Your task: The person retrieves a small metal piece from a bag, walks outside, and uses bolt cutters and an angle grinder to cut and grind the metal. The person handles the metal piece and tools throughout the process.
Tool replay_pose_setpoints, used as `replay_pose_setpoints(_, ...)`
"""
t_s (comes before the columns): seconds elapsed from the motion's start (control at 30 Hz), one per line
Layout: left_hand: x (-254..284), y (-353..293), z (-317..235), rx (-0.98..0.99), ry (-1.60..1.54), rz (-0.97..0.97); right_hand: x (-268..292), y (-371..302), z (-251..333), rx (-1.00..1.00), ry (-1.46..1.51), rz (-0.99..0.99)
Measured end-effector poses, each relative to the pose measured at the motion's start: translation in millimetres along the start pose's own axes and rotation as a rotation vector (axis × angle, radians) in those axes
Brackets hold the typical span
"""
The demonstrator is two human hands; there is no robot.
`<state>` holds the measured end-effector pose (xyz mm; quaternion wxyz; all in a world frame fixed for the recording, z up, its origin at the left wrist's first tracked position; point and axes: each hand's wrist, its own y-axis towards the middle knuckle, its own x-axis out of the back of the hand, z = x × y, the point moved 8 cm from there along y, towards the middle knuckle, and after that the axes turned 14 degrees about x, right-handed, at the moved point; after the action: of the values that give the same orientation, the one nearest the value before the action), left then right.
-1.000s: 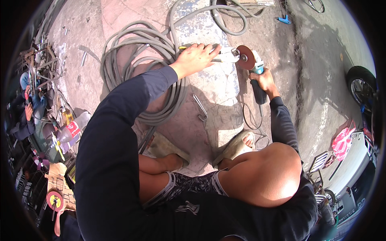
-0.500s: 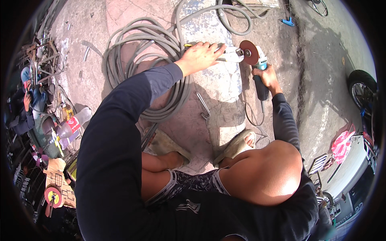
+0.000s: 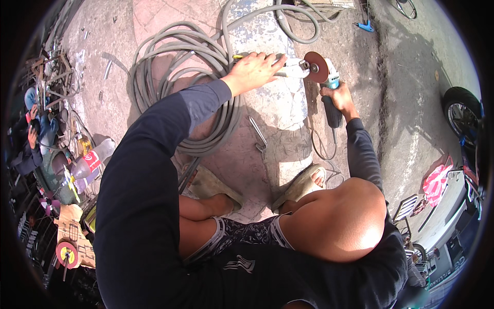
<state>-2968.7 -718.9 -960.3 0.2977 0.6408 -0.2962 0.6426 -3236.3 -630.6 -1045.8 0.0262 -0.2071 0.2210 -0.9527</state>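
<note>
My right hand point(image 3: 339, 99) grips an angle grinder point(image 3: 332, 85) with a teal body, a black handle and a cord trailing from its lower end. Its reddish-brown disc point(image 3: 318, 66) stands close by the end fitting of a silvery metal part point(image 3: 294, 69); whether they touch I cannot tell. That part has coil-like ridges beside my fingers. Across it lies my left hand point(image 3: 252, 72), fingers closed over it and pressing it on the worn concrete strip point(image 3: 267, 36). My palm hides much of the part, and a yellow bit shows beyond it.
A coiled grey hose or cable point(image 3: 180, 67) lies beyond my left arm. Before my sandals rests a metal wrench-like tool point(image 3: 259, 135). Left are plastic bottles point(image 3: 92, 157), cardboard point(image 3: 69, 226) and another person's hand point(image 3: 32, 135). A blue-handled tool point(image 3: 366, 26) and motorcycle wheel point(image 3: 462, 114) are right.
The whole view has shifted very slightly. Both hands keep their holds, and the grinder and the silvery part stay in nearly the same place.
</note>
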Motion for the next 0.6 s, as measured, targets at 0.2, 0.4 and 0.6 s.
replay_pose_setpoints(0.2, 0.3, 0.6, -0.3, 0.001, 0.011, 0.016, -0.9, 4.8, -3.7, 0.017, 0.008, -0.009)
replay_pose_setpoints(0.4, -0.5, 0.3, -0.3, 0.002, 0.021, 0.023, 0.4, 6.0, -7.5, 0.012, 0.0, -0.017)
replay_pose_setpoints(0.6, -1.2, 0.8, -0.6, 0.001, 0.025, 0.027, -1.9, 7.6, -8.1, -0.003, 0.036, 0.013)
